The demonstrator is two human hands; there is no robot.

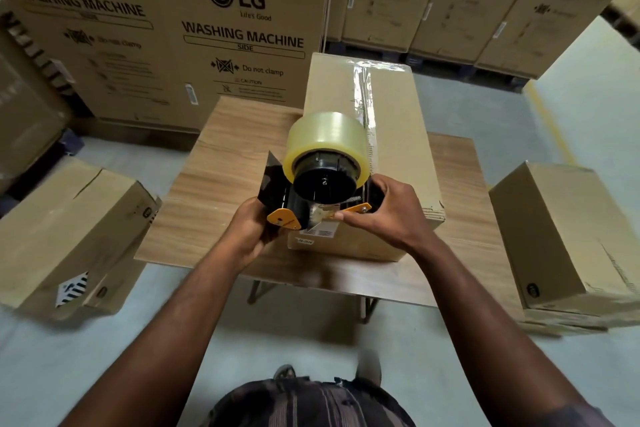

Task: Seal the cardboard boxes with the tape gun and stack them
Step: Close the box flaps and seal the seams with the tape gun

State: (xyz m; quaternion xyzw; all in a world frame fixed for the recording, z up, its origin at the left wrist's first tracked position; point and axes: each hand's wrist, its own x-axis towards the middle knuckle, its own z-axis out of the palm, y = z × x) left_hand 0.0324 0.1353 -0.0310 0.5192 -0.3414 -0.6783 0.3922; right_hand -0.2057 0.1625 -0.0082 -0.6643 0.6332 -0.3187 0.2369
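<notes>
Head view: left hand (250, 229) grips the black-and-orange tape gun (313, 191); right hand (388, 210) pinches its clear tape end above the taped brown cardboard box (391, 149).

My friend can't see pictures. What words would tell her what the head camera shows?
A person's left hand and right hand hold a black tape gun with a roll of clear tape over the near end of a cardboard box on a wooden table. A tape strip runs along the box's top.

I can't read the small white label (325, 230); the black plastic tape gun (325, 184) hides fingers of my left hand (247, 232).
</notes>
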